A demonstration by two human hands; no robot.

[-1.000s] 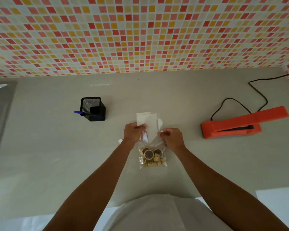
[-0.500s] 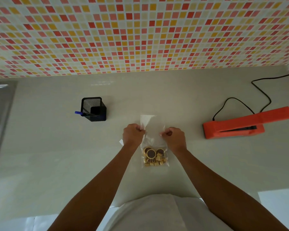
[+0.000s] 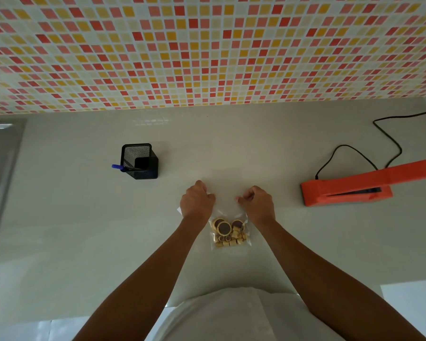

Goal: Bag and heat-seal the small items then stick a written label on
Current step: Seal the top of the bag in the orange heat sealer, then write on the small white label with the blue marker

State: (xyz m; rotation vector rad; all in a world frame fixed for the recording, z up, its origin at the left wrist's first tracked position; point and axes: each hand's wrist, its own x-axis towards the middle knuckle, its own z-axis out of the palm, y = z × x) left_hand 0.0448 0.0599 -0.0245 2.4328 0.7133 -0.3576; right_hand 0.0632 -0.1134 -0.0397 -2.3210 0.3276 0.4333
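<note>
A clear plastic bag (image 3: 225, 205) lies flat on the grey counter in front of me. Several small tan and brown round pieces (image 3: 229, 233) sit bunched at its near end. My left hand (image 3: 197, 200) pinches the bag's left edge with curled fingers. My right hand (image 3: 256, 201) pinches the right edge the same way. The bag's far, open end stretches away between my hands and is hard to make out against the counter. A white slip (image 3: 179, 210) peeks out under my left wrist. The orange heat sealer (image 3: 354, 184) stands open to the right.
A black mesh pen holder (image 3: 139, 161) with a blue pen (image 3: 118, 167) stands at the left back. The sealer's black cable (image 3: 389, 141) loops toward the tiled wall. A steel sink edge (image 3: 0, 168) runs along the far left.
The bag's upper part, held up and folded a second ago, now lies flat on the counter. My hands have spread slightly apart along its edges.
</note>
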